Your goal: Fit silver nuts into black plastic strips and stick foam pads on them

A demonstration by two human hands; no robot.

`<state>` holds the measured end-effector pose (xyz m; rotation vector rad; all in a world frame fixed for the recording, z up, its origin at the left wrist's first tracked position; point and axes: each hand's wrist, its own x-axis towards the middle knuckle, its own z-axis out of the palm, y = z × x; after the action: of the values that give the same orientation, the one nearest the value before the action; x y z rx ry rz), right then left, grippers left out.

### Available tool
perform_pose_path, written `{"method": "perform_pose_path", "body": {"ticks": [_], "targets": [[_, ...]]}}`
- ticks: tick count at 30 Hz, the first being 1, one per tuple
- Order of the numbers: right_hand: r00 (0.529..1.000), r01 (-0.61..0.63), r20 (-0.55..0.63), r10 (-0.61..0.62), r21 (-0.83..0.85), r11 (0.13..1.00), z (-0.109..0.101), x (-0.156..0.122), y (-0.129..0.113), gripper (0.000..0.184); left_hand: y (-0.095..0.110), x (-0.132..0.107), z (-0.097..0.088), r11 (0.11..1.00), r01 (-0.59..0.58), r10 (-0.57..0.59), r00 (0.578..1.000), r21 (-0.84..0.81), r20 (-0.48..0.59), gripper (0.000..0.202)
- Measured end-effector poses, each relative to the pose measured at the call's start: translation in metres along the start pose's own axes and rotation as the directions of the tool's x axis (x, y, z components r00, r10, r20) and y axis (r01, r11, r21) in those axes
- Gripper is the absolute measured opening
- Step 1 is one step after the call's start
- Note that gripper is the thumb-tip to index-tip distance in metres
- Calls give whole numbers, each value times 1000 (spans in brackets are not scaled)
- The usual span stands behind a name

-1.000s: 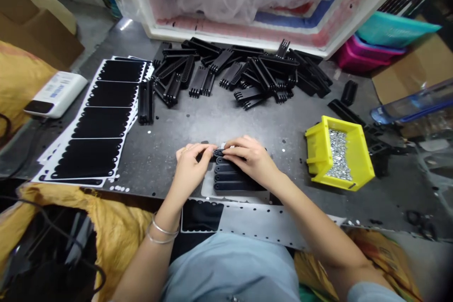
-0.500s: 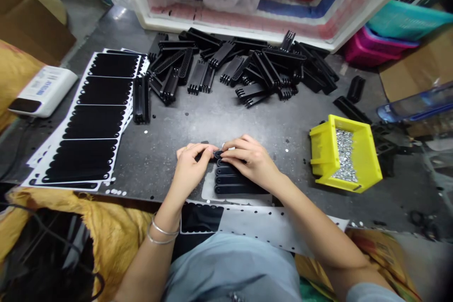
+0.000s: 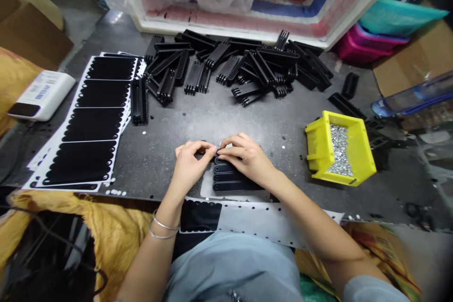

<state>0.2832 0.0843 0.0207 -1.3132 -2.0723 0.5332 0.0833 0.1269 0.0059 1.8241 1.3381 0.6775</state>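
My left hand point(image 3: 191, 165) and my right hand point(image 3: 246, 158) meet at the top edge of a flat black ribbed plastic part point(image 3: 230, 178) lying on the dark metal table point(image 3: 212, 118). The fingertips of both hands pinch together on that part's upper left corner. A small pale piece shows between the fingertips, too small to name. Under the part lies a pale backing sheet point(image 3: 207, 188). My left wrist wears two silver bangles point(image 3: 163, 229).
A heap of black comb-like plastic parts point(image 3: 240, 68) lies at the back. Sheets of black stickers point(image 3: 95, 113) are stacked on the left, beside a white device point(image 3: 38, 96). A yellow bin of small metal pieces point(image 3: 339, 148) stands on the right. A used sticker sheet point(image 3: 262, 222) lies at the near edge.
Both hands stay pinched at the part's top corner; my left fingertips have closed in slightly toward the right hand. The camera has shifted a little.
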Motion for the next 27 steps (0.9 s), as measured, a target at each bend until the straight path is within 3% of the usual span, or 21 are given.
{"method": "perform_pose_path", "body": {"ticks": [3, 7, 10, 13, 17, 20, 23, 25, 27], "targets": [[995, -93, 24, 92, 11, 996, -22, -12, 3, 17, 1, 1, -1, 1000, -2, 2, 1000, 21, 8, 16], [949, -299, -52, 310, 153, 942, -49, -33, 14, 15, 0, 2, -2, 1000, -6, 6, 1000, 20, 10, 17], [923, -323, -138, 360, 234, 917, -49, -40, 21, 17, -3, 3, -2, 1000, 7, -7, 1000, 12, 5, 19], [932, -300, -136, 337, 236, 924, -44, -44, 26, 19, -5, 4, -1, 1000, 4, -4, 1000, 16, 3, 22], [950, -257, -177, 257, 22, 966, -48, -54, 30, 19, -5, 5, -1, 999, -2, 2, 1000, 37, 3, 24], [937, -292, -266, 227, -238, 926, -52, -63, 25, 26, -4, 4, -7, 1000, -13, 13, 998, 6, 55, 33], [955, -278, -194, 226, -308, 910, -36, -64, 4, 44, -3, -3, -13, 992, 24, -14, 996, -121, 84, 49], [977, -215, -78, 200, -314, 925, -12, -60, -15, 67, -2, -10, -14, 983, 30, -16, 997, -183, 75, 59], [981, -194, -34, 194, -316, 929, 13, -54, -30, 82, 0, -18, -12, 988, -30, 47, 993, -151, 111, 66]]}}
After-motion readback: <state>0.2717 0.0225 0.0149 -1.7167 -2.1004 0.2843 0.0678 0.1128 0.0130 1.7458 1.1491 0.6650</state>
